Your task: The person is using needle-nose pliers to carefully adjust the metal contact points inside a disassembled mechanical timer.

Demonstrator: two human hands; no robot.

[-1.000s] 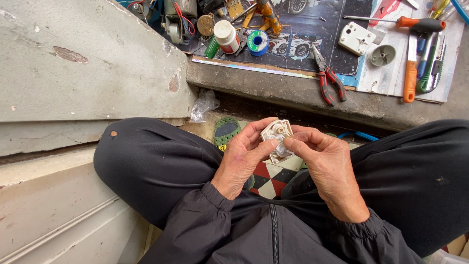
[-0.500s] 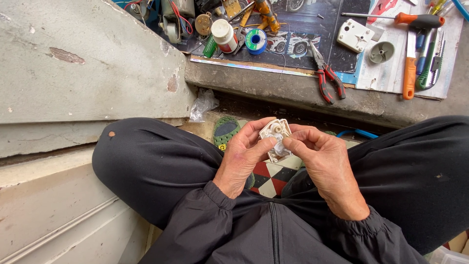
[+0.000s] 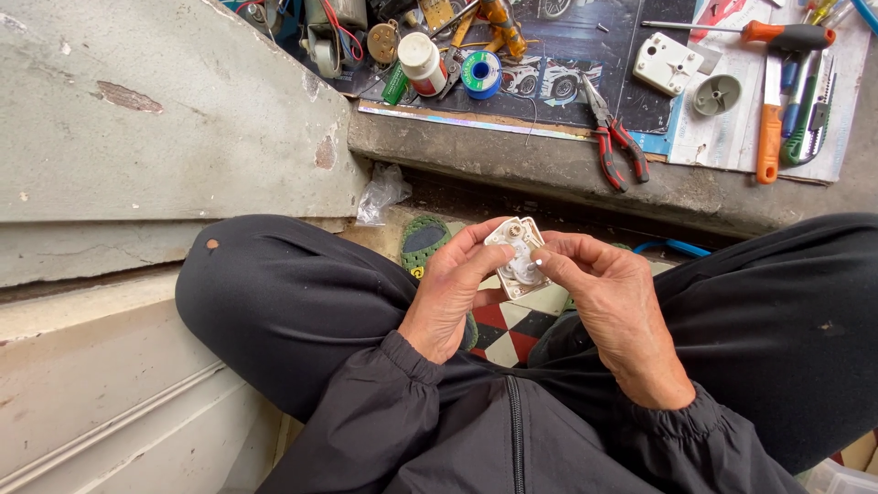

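Observation:
I sit with my knees apart, and both hands meet above my lap. My left hand [image 3: 455, 291] grips a small white plastic gearbox [image 3: 515, 257] from its left side, thumb across the front. My right hand [image 3: 605, 306] pinches the same part from the right, fingertips on the white gears inside its open face. Dark sleeves cover both wrists. The back of the gearbox is hidden by my fingers.
On the concrete ledge ahead lie red-handled pliers [image 3: 615, 146], an orange-handled screwdriver [image 3: 773, 35], a white plastic cover [image 3: 669, 63], a grey round cap [image 3: 717, 94], a solder spool [image 3: 480, 72] and a white bottle [image 3: 423, 62]. A grey concrete slab [image 3: 155, 119] rises at my left. Tiled floor [image 3: 512, 329] shows below.
My hands and the gearbox stay almost still. The view has shifted slightly, so the ledge tools sit a little lower and more to the left in the picture.

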